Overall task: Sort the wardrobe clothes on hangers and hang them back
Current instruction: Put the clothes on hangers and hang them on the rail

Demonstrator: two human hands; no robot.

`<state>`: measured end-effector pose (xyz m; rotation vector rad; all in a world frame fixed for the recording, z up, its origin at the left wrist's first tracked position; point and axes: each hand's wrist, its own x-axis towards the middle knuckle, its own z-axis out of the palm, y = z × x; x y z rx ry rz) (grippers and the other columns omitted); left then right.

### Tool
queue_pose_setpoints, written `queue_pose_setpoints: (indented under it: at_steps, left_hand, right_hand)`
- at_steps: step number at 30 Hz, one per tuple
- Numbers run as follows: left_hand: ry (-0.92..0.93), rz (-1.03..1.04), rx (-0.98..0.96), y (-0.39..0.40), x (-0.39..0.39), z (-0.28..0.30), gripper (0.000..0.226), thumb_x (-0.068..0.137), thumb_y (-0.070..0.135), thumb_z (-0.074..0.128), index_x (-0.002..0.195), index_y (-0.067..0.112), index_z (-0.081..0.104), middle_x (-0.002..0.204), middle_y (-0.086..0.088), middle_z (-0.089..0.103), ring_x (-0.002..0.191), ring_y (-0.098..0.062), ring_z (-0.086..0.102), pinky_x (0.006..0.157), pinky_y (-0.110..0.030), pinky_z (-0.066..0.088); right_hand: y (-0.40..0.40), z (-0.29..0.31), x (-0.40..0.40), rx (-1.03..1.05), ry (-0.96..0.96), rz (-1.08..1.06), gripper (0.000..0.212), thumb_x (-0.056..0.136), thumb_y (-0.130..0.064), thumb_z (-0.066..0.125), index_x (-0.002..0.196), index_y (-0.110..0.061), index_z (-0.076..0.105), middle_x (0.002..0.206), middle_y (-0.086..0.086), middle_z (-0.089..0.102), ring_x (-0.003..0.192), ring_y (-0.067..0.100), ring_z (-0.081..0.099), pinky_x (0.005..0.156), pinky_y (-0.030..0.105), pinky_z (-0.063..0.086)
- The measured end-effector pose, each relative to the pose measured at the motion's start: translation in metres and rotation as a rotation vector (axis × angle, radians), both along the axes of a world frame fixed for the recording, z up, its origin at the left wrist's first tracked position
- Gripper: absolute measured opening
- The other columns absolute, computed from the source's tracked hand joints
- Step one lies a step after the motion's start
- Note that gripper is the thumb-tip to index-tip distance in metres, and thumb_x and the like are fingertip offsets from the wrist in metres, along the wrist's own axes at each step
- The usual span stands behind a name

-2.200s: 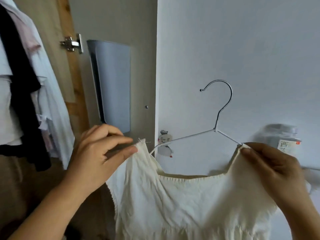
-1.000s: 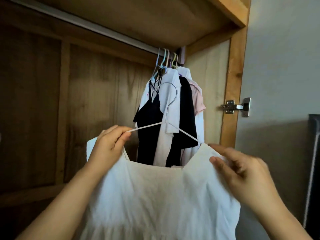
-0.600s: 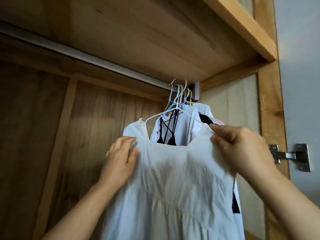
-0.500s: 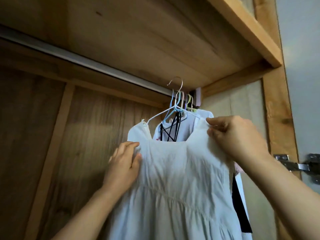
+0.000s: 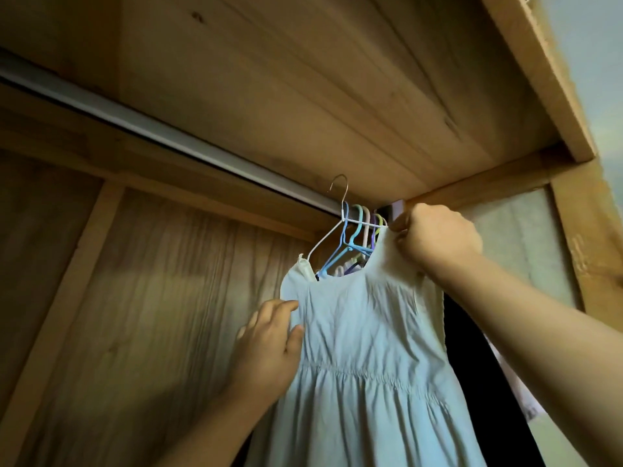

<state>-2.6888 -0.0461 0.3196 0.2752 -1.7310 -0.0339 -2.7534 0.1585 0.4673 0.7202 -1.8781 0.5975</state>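
A pale white dress point(image 5: 364, 338) hangs on a white wire hanger point(image 5: 323, 241) with a metal hook. The hook sits up beside the grey wardrobe rail point(image 5: 168, 136); whether it rests on the rail I cannot tell. My right hand point(image 5: 435, 237) pinches the dress's right shoulder strap together with that end of the hanger, close to the rail's right end. My left hand point(image 5: 269, 342) rests on the dress's left side below the armhole, fingers behind the fabric and thumb in front.
Several coloured plastic hangers point(image 5: 357, 230) with clothes are bunched at the rail's right end, just behind the dress. A dark garment point(image 5: 472, 365) hangs to the right. Wooden top panel point(image 5: 303, 79) is close above; the rail's left stretch is bare.
I turned from the wall into the wardrobe and lifted the dress on its hanger up to the rail. My left hand slid from the shoulder strap down to the dress's side.
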Motion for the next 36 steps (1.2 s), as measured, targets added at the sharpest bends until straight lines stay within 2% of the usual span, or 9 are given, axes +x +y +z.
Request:
queue_pose_setpoints:
  at_steps: [2, 9, 16, 19, 23, 26, 30, 33, 36]
  left_hand:
    - [0.003, -0.010, 0.004, -0.002, -0.003, -0.002, 0.061, 0.079, 0.047, 0.025, 0.116, 0.016, 0.062, 0.117, -0.001, 0.061, 0.106, -0.026, 0.060, 0.084, -0.038, 0.045]
    - [-0.085, -0.053, 0.061, -0.006, -0.011, -0.019, 0.076, 0.073, 0.057, 0.012, 0.128, 0.023, 0.052, 0.130, 0.009, 0.050, 0.121, -0.015, 0.047, 0.098, -0.033, 0.038]
    - [-0.091, -0.146, 0.096, -0.001, -0.021, -0.030, 0.077, 0.071, 0.058, 0.020, 0.126, 0.017, 0.056, 0.129, 0.003, 0.053, 0.121, -0.018, 0.048, 0.100, -0.035, 0.039]
    - [-0.033, -0.180, 0.080, 0.011, -0.023, -0.033, 0.069, 0.076, 0.056, 0.028, 0.121, 0.014, 0.059, 0.124, 0.000, 0.057, 0.114, -0.022, 0.053, 0.097, -0.036, 0.043]
    - [0.020, -0.240, 0.094, 0.038, -0.020, -0.044, 0.066, 0.079, 0.058, 0.031, 0.121, 0.014, 0.059, 0.125, 0.002, 0.054, 0.113, -0.020, 0.053, 0.095, -0.031, 0.042]
    - [0.058, -0.296, 0.094, 0.061, -0.012, -0.056, 0.062, 0.081, 0.057, 0.034, 0.120, 0.016, 0.058, 0.125, 0.005, 0.051, 0.115, -0.017, 0.051, 0.094, -0.024, 0.036]
    - [0.039, -0.367, 0.096, 0.100, 0.002, -0.079, 0.056, 0.082, 0.056, 0.037, 0.121, 0.019, 0.056, 0.119, 0.014, 0.046, 0.116, -0.011, 0.048, 0.093, -0.015, 0.031]
    - [0.013, -0.368, 0.111, 0.132, 0.007, -0.093, 0.056, 0.081, 0.057, 0.040, 0.120, 0.019, 0.056, 0.121, 0.011, 0.049, 0.115, -0.013, 0.049, 0.092, -0.020, 0.036]
    - [0.026, -0.359, 0.173, 0.162, 0.007, -0.099, 0.067, 0.075, 0.062, 0.044, 0.122, 0.015, 0.055, 0.127, 0.002, 0.049, 0.117, -0.015, 0.047, 0.093, -0.023, 0.036]
  right_hand:
    - [-0.008, -0.003, -0.004, 0.038, 0.004, -0.025, 0.035, 0.087, -0.017, 0.048, 0.119, -0.018, 0.061, 0.118, 0.015, 0.062, 0.105, 0.036, 0.059, 0.076, 0.033, 0.042]
    - [-0.020, -0.015, -0.006, 0.134, 0.036, -0.097, 0.035, 0.089, -0.013, 0.047, 0.121, -0.022, 0.061, 0.119, 0.012, 0.061, 0.107, 0.034, 0.058, 0.076, 0.030, 0.041]
    - [-0.012, -0.027, 0.017, 0.163, 0.119, -0.109, 0.028, 0.089, -0.024, 0.051, 0.116, -0.016, 0.057, 0.114, 0.012, 0.059, 0.106, 0.034, 0.057, 0.071, 0.031, 0.031]
    - [0.000, -0.045, 0.016, 0.168, 0.185, -0.073, 0.045, 0.089, -0.041, 0.052, 0.129, -0.020, 0.047, 0.121, 0.009, 0.052, 0.113, 0.031, 0.050, 0.080, 0.036, 0.036]
    - [0.028, -0.087, 0.012, 0.068, 0.207, 0.089, 0.083, 0.083, -0.048, 0.059, 0.150, -0.023, 0.016, 0.138, 0.006, 0.038, 0.125, 0.029, 0.037, 0.096, 0.041, 0.033]
    - [0.056, -0.124, 0.010, -0.077, 0.214, 0.220, 0.090, 0.076, -0.041, 0.070, 0.148, -0.014, 0.024, 0.136, 0.012, 0.042, 0.122, 0.034, 0.043, 0.097, 0.043, 0.037]
    - [0.097, -0.181, 0.016, -0.133, 0.115, 0.287, 0.087, 0.074, -0.034, 0.075, 0.144, -0.009, 0.031, 0.135, 0.011, 0.045, 0.123, 0.031, 0.042, 0.099, 0.041, 0.037]
    - [0.120, -0.215, 0.022, -0.103, 0.058, 0.292, 0.082, 0.075, -0.037, 0.073, 0.143, -0.013, 0.033, 0.134, 0.007, 0.045, 0.121, 0.025, 0.041, 0.096, 0.038, 0.037]
    - [0.130, -0.236, 0.029, -0.078, 0.003, 0.312, 0.076, 0.078, -0.038, 0.071, 0.141, -0.014, 0.035, 0.135, 0.005, 0.044, 0.124, 0.022, 0.040, 0.098, 0.036, 0.036]
